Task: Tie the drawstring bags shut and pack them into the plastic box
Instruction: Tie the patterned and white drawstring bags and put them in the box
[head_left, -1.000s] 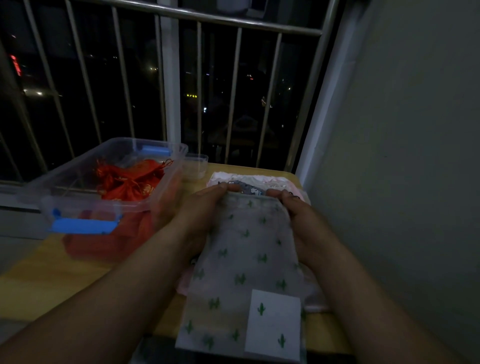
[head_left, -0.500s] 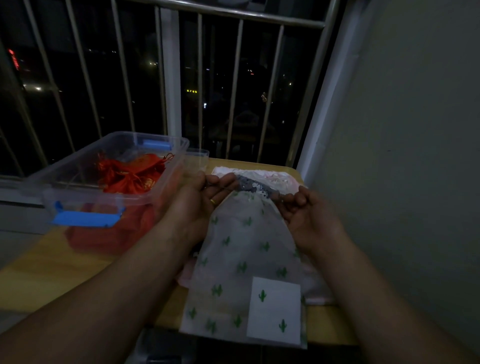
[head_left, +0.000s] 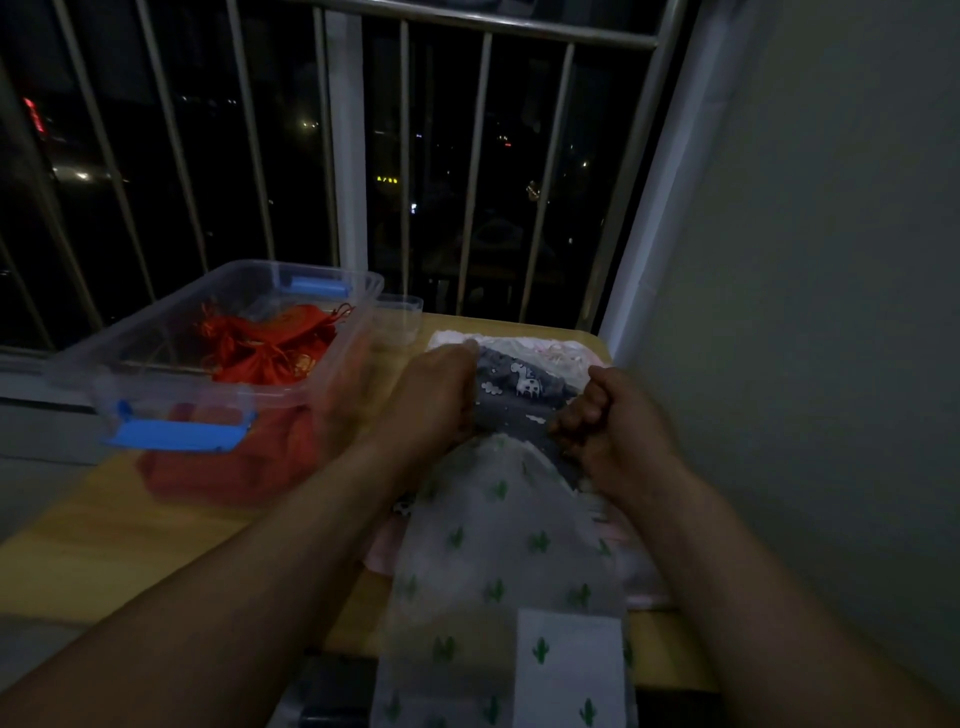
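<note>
Over the desk (head_left: 130, 545), left hand (head_left: 441, 395) and right hand (head_left: 610, 423) pinch the mouth of the cactus-print bag (head_left: 493, 545), likely cinching it. Plastic box (head_left: 332, 278) sits close for packing.

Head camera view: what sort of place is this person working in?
Probably a home balcony or window nook at night: metal railing bars with city lights beyond, and a small wooden table with a plastic box against a plain wall.
</note>
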